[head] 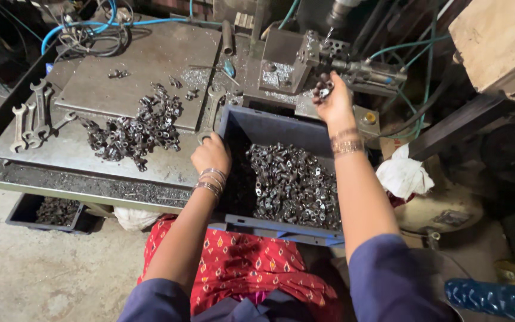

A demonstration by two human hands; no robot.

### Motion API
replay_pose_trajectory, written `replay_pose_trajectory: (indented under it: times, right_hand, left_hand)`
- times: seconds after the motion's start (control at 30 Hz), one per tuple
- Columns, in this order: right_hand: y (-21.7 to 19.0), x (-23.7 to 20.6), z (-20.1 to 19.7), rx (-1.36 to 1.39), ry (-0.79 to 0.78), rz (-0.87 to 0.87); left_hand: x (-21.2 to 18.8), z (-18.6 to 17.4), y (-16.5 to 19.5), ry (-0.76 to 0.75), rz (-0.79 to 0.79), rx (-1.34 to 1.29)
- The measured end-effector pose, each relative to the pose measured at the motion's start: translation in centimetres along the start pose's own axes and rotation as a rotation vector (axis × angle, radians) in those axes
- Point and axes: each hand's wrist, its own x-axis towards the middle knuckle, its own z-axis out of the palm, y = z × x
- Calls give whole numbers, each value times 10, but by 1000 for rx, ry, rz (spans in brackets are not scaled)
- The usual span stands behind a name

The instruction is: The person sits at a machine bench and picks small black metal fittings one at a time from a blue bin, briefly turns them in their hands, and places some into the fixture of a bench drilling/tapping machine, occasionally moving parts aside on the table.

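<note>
Far out to the left of my fingers the spanners (30,119) lie flat in a row on the bench (61,152), out of the way but within a stretch. Nearer, just beyond my left hand (211,154), the loose heap of small metal fittings (135,128) is spread on the steel plate, low and wide so single pieces can be picked off it.

My left hand rests curled on the near-left corner of the blue crate (269,125); the fingers are folded under and I cannot tell whether they hold a piece or only steady the rim. The crate sits against my lap, directly under both arms, so anything dropped falls into the pile of fittings in the crate (293,185).

My right hand (332,98) is raised past the far rim of the crate, up at the machine's fixture (311,56). Its fingers are pinched narrow around one small metal fitting (324,90), held at the tips so it can meet the fixture. To the right of that wrist a white rag (403,176) lies bunched beside the crate.
</note>
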Motion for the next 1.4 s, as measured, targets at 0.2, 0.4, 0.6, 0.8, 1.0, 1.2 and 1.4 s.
replay_pose_trajectory:
  times: [0.2, 0.4, 0.6, 0.8, 1.0, 1.2, 1.4]
  right_hand:
    - [-13, 24, 32, -148, 138, 72]
    - [-5, 24, 16, -556, 292, -484]
    - [-22, -22, -29, -1134, 147, -238]
    - [-27, 13, -29, -409, -106, -366]
    - [-6, 36, -7, -523, 87, -729]
    - [6, 43, 15, -467, 122, -674]
    - [-1, 19, -8, -619, 75, -527]
  left_hand:
    - [0, -3, 1, 5, -20, 18]
    - [1, 6, 1, -32, -22, 9]
    - [4, 17, -1, -47, -19, -13]
    - [1, 17, -1, -90, -16, -28]
    - [3, 16, -1, -90, -32, -46]
    - [3, 14, -1, -94, -27, -35]
    - [4, 16, -1, -98, -24, -30]
